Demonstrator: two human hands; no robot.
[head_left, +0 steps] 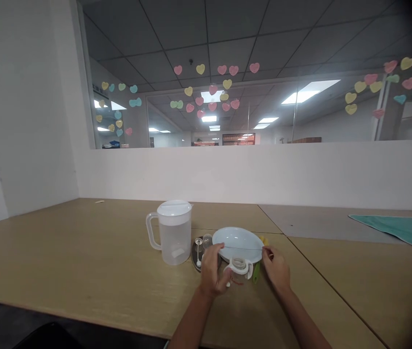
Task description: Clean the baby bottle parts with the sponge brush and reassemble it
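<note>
Setup: clock positions taken from the clear cup with a white two-handled collar and red markings (240, 277), which sits between the two hands, near side of the tan wooden desk (82, 257).

Grip, left hand (212, 271): closed on the cup, thumb lapped over the collar's handle; the hidden fingers cannot be read. Grip, right hand (277, 269): thumb and fingertips pinched on one end of a thin dark strand (243, 248). The strand runs taut-looking to the left index finger, in front of the pale blue oval plate (233, 237) at 12 o'clock.

Risks, judged:
1. Strand could slip or spring loose; cause, a small pinch on something very fine. What it is made of is too small to tell.
2. Cup could tip or twist; cause, the left hand seems to serve both handle and strand.
3. Plate could be nudged; cause, right fingertips beside its rim.
4. Left knuckles could brush the dark round tray (193, 262) at 9–10 o'clock and roll the clear rounded piece (207, 239) or the white rod with rounded ends (198, 254).
5. Green handle (256, 273), 3 o'clock, could be knocked by a rightward swing.

Translucent lidded pitcher (175, 237), 10 o'clock: apart from both hands, lower risk.
</note>
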